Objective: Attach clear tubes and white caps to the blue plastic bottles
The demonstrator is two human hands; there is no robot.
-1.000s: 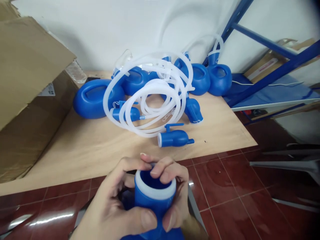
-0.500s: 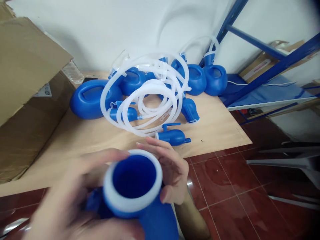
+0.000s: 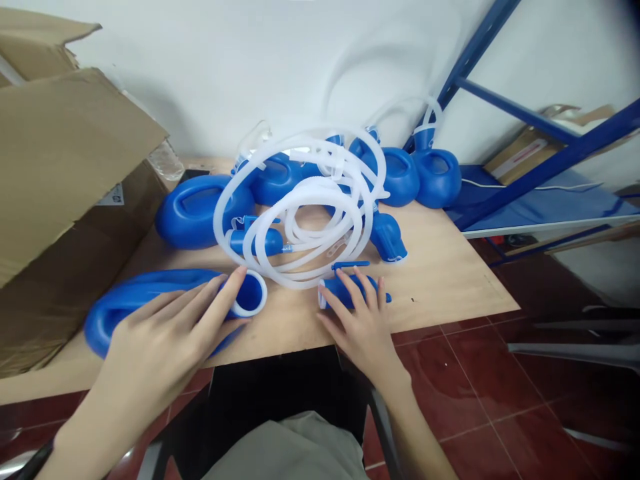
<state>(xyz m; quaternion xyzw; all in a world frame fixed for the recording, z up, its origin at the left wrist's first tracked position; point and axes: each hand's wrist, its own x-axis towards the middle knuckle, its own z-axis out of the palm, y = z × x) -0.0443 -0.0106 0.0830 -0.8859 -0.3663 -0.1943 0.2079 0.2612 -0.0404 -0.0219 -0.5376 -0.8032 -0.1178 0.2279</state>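
Observation:
A large blue bottle lies on its side at the table's front left, its white-rimmed mouth facing right. My left hand is closed round the bottle's neck, the thumb and fingers on either side of it. To the right, my right hand rests over a small blue spouted piece with a white rim, fingers spread across its top. Behind both hands lies a coiled white tube on several other blue parts.
An open cardboard box stands at the left. More blue bottles line the wall behind the tube. A blue shelf rack is at the right, beside the wooden table. Grey chair parts show at the far right.
The blue bottle has gone from close before the camera down onto the table at the left. My right hand has left it and moved onto the small blue piece.

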